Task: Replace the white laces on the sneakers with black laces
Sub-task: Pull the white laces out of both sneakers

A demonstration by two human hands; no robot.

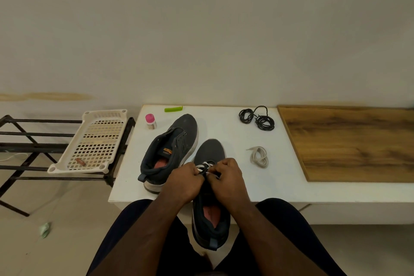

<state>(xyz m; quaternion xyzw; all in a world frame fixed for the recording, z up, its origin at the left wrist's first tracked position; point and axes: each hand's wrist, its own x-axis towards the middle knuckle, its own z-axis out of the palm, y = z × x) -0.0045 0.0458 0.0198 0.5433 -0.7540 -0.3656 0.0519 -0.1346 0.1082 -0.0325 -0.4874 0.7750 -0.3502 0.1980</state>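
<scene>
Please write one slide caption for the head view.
Both hands pull the white lace from the near sneaker.

Head camera looks forward and down; near the table [235, 188].

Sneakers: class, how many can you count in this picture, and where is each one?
2. One sneaker lies on the white table, unlaced; the other sneaker overhangs its near edge, under both hands. None seems hidden.
</scene>
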